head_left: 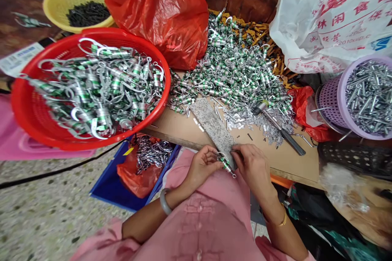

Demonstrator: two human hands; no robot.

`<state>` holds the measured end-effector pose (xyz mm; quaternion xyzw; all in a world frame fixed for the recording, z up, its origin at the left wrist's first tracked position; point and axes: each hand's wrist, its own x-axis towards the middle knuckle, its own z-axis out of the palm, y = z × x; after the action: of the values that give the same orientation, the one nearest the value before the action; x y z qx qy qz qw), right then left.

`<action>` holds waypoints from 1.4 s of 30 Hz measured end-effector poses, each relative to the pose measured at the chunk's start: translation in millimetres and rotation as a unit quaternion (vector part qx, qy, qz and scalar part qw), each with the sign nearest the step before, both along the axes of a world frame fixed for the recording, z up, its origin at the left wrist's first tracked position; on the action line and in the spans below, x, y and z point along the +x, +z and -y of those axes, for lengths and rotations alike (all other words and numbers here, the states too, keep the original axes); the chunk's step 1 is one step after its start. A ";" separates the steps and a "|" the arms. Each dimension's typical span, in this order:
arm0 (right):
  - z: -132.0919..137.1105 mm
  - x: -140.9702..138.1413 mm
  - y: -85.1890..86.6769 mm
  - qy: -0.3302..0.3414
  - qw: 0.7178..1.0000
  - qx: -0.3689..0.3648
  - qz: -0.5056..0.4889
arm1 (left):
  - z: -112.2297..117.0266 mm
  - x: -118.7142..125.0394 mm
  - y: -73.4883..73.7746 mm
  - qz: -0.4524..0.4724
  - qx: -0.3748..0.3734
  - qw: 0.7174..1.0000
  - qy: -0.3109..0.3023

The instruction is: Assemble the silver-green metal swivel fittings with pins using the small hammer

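Both left hand (202,167) and right hand (252,169) pinch a metal clip (226,165); red basket (101,32) heaped with more.

Two hands (202,167) hold one green-banded metal clip (227,166) at lower centre, and each wrist wears one bangle (165,202). Three baskets stand around them: one red (167,85) at left, one yellow (61,4) at upper left, one lilac (329,102) at right. There are four plastic bags: three red (162,16) and one white (333,20) at upper right. One blue tray (107,189), one grey stone slab (211,126) and one black-handled tool (280,128) also show. The loose clips (232,69) at upper centre are too many to count.
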<state>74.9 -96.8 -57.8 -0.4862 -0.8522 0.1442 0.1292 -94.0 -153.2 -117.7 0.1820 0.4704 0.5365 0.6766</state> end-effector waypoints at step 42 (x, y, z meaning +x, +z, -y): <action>8.1 48.5 13.4 0.008 0.991 0.037 -0.131 | -2.0 2.4 1.0 -0.027 -0.021 0.999 0.033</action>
<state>123.4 -104.8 -44.4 -0.4510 -0.8367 0.1763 0.2560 -91.6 -151.2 -116.7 0.1662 0.5052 0.5436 0.6494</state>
